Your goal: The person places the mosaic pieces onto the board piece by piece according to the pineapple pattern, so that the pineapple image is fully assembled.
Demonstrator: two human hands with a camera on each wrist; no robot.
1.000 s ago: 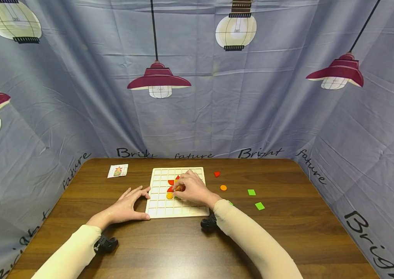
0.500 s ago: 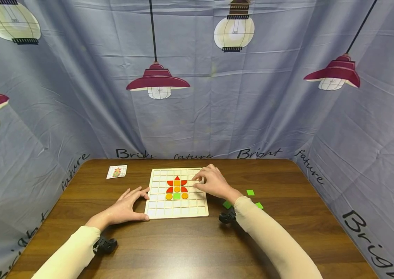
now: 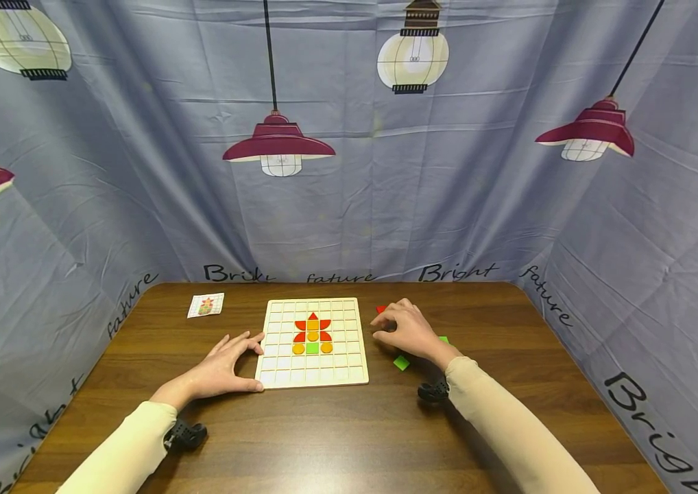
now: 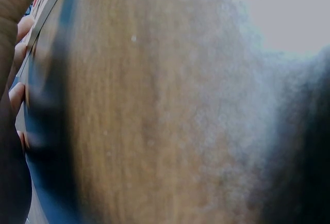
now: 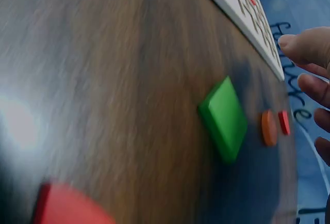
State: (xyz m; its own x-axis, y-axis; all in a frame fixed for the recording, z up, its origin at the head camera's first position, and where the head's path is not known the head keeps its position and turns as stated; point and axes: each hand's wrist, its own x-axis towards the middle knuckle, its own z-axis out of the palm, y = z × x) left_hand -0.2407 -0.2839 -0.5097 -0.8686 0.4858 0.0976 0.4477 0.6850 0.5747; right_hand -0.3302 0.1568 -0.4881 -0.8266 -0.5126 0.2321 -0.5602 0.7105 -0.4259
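Note:
My left hand lies along the left side of the cream gridded board, fingertips at its edge and thumb by the near corner. On the board, red, orange and green tiles form a flower-like figure; its green square sits between two orange discs. To the right of the board my right hand hovers over the table with bent, parted fingers and nothing between them. Beneath and around it lie loose tiles: a green square, an orange disc and a red tile.
A small pattern card lies at the back left of the wooden table. Another red tile shows at the bottom of the right wrist view. A blue printed curtain hangs behind the table.
The right hand has left the board's figure and moved right, over the loose tiles. An orange disc now shows at the figure's lower right, formerly hidden by that hand. The left hand stays put.

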